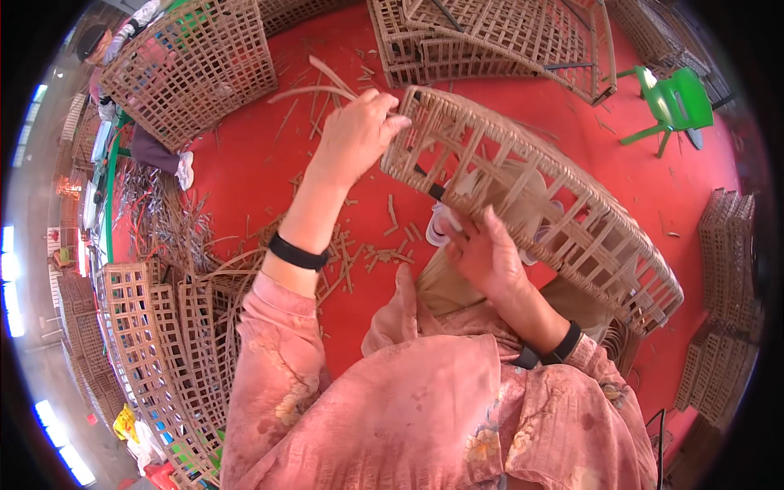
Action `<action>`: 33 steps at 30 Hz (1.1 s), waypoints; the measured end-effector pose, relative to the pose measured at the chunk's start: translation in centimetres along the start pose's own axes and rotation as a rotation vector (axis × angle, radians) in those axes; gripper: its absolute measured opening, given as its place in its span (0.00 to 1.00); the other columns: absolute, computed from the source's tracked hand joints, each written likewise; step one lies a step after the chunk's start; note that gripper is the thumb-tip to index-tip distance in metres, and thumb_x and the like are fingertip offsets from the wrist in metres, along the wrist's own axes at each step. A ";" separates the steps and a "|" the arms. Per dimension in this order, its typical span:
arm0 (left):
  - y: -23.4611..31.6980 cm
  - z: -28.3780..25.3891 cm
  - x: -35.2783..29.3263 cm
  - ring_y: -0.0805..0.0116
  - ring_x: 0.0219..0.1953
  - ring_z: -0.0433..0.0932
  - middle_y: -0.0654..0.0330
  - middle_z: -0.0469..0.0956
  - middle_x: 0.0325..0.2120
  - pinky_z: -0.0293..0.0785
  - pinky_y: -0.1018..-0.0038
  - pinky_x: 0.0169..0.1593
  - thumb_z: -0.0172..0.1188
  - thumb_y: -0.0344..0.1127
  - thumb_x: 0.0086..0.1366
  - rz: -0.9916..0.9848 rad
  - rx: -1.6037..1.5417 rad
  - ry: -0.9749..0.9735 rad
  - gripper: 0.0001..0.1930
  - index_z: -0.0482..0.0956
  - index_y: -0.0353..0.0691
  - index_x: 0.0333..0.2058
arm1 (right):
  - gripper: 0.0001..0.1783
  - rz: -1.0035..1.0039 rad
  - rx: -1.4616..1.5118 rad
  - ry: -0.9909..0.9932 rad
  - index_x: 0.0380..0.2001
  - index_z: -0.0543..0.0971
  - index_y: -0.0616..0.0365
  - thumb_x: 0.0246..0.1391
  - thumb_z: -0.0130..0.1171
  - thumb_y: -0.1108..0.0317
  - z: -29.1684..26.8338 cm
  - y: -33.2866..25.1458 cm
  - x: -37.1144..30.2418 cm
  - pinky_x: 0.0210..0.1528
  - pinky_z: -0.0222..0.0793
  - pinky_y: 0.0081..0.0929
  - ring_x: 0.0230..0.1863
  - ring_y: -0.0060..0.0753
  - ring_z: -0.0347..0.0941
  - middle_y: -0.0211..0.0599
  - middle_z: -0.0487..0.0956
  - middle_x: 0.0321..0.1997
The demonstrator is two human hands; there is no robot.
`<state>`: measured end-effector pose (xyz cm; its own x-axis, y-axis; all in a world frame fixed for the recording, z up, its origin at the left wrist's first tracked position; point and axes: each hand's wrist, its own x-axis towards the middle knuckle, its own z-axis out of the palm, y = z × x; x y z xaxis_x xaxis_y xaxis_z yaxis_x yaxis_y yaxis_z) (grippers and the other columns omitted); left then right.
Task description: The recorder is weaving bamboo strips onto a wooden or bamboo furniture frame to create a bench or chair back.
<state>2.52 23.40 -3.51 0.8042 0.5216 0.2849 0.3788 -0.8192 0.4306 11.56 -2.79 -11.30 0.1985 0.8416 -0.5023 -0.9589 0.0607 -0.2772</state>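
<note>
A brown woven basket panel [563, 208] with an open lattice and a wrapped rim lies tilted across my lap. At its upper left corner, my left hand [355, 135] is closed in a pinch. Thin, pale weaving strips [328, 77] stick out from beyond those fingers, curving left. Below the panel's near edge, my right hand [490, 255] has its thumb and fingers apart. The fingertips come close to the lattice, and whether they touch it I cannot tell.
Cut strip scraps [359, 253] litter the red floor [237, 155]. Stacked woven panels stand at left [155, 343], far side [506, 41] and right [727, 253]. A green chair [674, 102] stands at right. Another person [155, 151] works at the upper left behind a panel.
</note>
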 end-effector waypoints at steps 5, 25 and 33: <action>2.1 -2.7 5.7 0.48 0.35 0.80 0.55 0.79 0.31 0.77 0.58 0.39 0.59 0.48 0.68 0.147 0.214 -0.047 0.16 0.83 0.40 0.35 | 0.22 -0.287 -0.052 -0.007 0.54 0.76 0.47 0.64 0.60 0.48 1.1 -5.5 0.5 0.52 0.71 0.34 0.61 0.39 0.72 0.36 0.79 0.57; -20.3 35.1 6.8 0.45 0.45 0.83 0.47 0.85 0.38 0.79 0.54 0.50 0.58 0.50 0.64 -0.547 0.138 -0.333 0.16 0.88 0.46 0.37 | 0.21 -0.432 -0.267 0.121 0.47 0.75 0.54 0.64 0.60 0.49 1.7 -13.4 -3.9 0.53 0.77 0.49 0.53 0.50 0.78 0.47 0.78 0.57; -19.6 48.2 9.0 0.49 0.50 0.83 0.44 0.83 0.44 0.80 0.55 0.50 0.54 0.61 0.68 -0.905 -0.030 -0.524 0.28 0.87 0.40 0.41 | 0.19 -0.467 -0.284 0.187 0.41 0.75 0.51 0.58 0.66 0.50 5.3 -19.9 1.5 0.55 0.77 0.51 0.56 0.46 0.75 0.42 0.77 0.50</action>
<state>24.48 32.64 -50.68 0.3267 0.7627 -0.5583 0.9326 -0.1641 0.3215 29.82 0.12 -2.18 0.6452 0.6491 -0.4029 -0.6737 0.2347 -0.7007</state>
